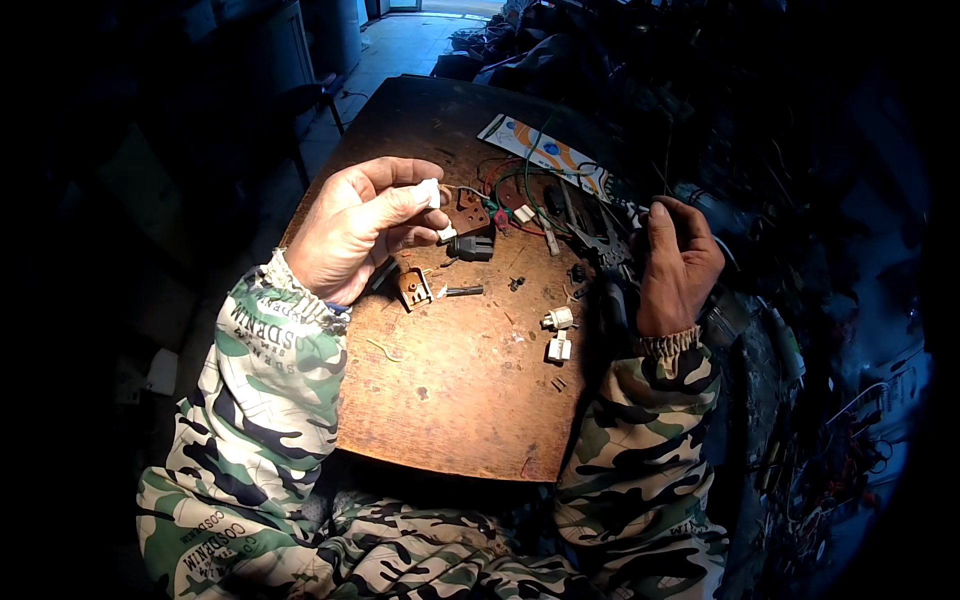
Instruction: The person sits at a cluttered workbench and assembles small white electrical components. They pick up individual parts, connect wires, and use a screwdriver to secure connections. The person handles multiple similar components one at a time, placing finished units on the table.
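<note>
My left hand (370,225) is closed, with a small white plastic connector (432,192) pinched between thumb and forefinger. A thin pale wire (465,189) runs right from near it. Another small white piece (446,233) shows at the lower fingers; whether they hold it cannot be told. My right hand (682,265) is raised over the table's right side, thumb and forefinger pressed together. A thin dark line rises above these fingertips, too faint to name. Below my left hand lie a black connector (473,248) and a brown socket part with metal contacts (413,288).
The worn wooden table (440,410) also bears two white connectors (559,346), a brown block (468,212), tangled wires, pliers-like metal tools (605,250) and a white-and-orange printed strip (545,150). Dark clutter with cables (860,450) crowds the right; a chair (315,95) stands far left.
</note>
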{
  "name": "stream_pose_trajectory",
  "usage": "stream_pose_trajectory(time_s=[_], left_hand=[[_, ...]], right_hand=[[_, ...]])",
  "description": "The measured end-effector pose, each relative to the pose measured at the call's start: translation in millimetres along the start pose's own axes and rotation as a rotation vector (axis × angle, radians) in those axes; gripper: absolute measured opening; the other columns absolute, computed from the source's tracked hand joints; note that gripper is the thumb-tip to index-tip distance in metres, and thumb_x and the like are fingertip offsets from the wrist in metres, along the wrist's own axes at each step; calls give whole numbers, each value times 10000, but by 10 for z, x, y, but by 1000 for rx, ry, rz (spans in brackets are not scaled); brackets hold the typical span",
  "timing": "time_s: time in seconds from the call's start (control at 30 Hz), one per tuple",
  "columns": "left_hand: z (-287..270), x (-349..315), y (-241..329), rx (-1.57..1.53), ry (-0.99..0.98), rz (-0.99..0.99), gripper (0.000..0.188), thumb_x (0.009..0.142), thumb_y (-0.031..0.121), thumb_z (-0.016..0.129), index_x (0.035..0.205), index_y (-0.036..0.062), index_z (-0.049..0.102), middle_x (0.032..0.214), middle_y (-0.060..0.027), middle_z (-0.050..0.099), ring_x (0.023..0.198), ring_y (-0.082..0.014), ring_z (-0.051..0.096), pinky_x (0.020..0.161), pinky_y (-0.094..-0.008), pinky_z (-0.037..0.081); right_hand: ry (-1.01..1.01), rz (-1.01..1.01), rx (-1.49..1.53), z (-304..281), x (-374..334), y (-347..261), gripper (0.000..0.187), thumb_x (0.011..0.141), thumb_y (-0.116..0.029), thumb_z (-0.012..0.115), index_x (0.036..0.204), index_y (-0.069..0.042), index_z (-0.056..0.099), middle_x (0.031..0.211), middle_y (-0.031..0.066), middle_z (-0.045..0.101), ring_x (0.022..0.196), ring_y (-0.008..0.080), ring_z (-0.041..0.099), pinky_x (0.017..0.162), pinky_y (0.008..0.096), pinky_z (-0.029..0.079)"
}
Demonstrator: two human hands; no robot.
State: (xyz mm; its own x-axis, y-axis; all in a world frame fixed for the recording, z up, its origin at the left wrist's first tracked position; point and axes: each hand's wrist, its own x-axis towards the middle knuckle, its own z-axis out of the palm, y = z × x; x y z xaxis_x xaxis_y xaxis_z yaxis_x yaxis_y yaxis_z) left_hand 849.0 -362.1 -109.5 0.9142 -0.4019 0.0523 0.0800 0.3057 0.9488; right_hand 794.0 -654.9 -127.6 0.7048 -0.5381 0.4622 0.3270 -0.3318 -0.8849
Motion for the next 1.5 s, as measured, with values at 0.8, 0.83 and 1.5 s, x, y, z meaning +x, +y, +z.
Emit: stream_pose_trajectory(time_s=[0.8,0.83,1.5], left_hand=[[-109,21,25,-16,-9,49,329,967,127,684,1231,-43,588,1038,-100,692,904,-156,713,811,-262,605],[-92,19,26,-21,2,53,331,966,130,686,1232,-41,591,1027,-101,691,903,-158,710,814,-264,599],[-84,37,43,441,-50,-45,285,981,123,656,1198,-59,623,965,-68,692,794,-75,631,719,-231,551]], right_hand=[[-808,-450,-481,523,-635,-47,133,798,5,759,927,10,724,855,160,644,760,333,677,658,387,537],[-809,-470,-515,524,-650,-29,139,796,11,755,931,10,718,860,160,639,767,334,676,659,386,537],[-464,82,129,357,-424,-57,154,945,-68,706,1041,51,730,793,31,691,694,53,604,598,208,478]])
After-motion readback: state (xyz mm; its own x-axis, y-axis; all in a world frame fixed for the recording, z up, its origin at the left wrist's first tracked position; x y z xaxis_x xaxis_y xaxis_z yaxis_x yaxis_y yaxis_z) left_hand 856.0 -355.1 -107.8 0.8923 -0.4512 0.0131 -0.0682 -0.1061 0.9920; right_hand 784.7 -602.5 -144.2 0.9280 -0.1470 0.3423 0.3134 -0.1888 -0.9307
